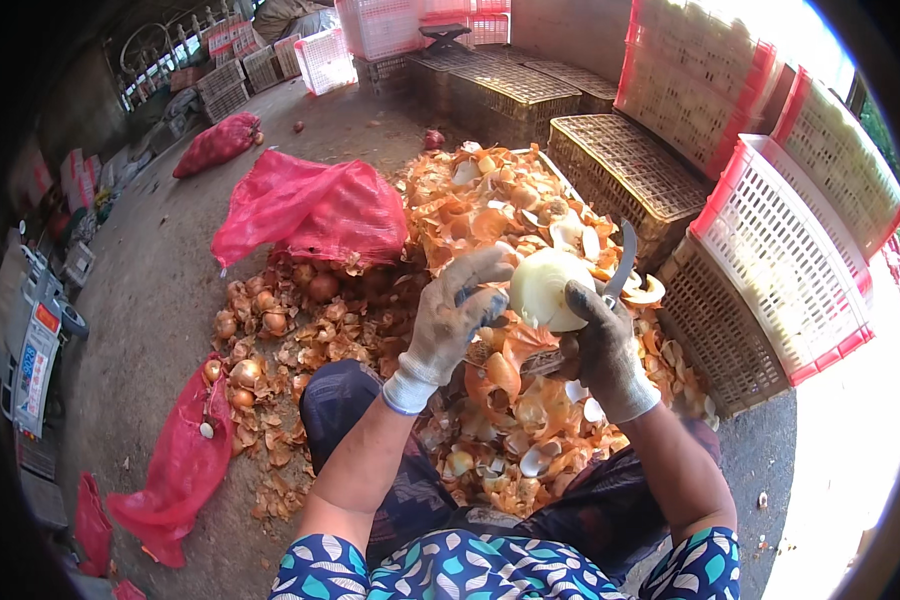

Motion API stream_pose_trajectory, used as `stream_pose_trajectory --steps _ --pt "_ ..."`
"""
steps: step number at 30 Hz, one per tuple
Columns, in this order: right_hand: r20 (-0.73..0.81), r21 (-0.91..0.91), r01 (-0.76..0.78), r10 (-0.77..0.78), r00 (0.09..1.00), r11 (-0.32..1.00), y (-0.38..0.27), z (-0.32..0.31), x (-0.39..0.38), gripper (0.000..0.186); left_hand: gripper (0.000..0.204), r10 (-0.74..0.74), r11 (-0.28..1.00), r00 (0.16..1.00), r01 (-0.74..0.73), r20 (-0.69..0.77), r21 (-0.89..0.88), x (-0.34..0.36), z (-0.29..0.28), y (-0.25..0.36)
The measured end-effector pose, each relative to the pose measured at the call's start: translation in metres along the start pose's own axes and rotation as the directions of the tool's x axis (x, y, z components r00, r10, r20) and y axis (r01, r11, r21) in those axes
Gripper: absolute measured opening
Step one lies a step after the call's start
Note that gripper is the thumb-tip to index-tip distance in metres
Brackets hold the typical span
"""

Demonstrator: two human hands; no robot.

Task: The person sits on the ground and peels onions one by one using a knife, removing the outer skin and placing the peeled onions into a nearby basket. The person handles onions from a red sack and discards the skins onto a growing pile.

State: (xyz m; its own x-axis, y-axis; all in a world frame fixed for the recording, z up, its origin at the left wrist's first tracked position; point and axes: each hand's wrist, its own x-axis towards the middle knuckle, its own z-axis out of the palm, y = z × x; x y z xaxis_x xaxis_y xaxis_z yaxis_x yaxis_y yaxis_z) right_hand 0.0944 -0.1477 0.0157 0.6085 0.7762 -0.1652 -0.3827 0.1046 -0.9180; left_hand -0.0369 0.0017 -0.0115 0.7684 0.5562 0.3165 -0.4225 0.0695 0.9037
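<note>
Right hand [610, 352] grips onion [548, 290] and, at two o'clock, knife [625, 262], whose slip could cut the left hand [456, 308], loosely open at nine o'clock.

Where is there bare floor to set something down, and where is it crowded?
Largely bare floor lies at left, between the filled red sack and the limp pink mesh bag, with loose onions to its right. Crowded: around the peeled onion, amid heaped skins and crates at right.
</note>
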Motion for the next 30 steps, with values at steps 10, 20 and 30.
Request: stream_pose_trajectory --steps 10,20,30 --pt "-0.044 -0.061 0.037 -0.039 0.998 0.997 -0.003 0.001 -0.001 0.038 0.061 0.134 0.745 0.987 -0.159 0.087 0.648 -0.006 0.025 -0.001" --pt "0.055 -0.110 0.021 -0.015 0.998 0.994 -0.009 0.000 -0.011 0.041 0.031 0.192 0.722 0.970 -0.243 0.150 0.648 -0.004 0.002 0.007" --pt "-0.041 -0.074 -0.024 0.021 0.999 0.997 -0.012 0.000 -0.008 0.039 0.029 0.361 0.574 0.923 -0.334 0.135 0.748 -0.015 0.019 -0.002"
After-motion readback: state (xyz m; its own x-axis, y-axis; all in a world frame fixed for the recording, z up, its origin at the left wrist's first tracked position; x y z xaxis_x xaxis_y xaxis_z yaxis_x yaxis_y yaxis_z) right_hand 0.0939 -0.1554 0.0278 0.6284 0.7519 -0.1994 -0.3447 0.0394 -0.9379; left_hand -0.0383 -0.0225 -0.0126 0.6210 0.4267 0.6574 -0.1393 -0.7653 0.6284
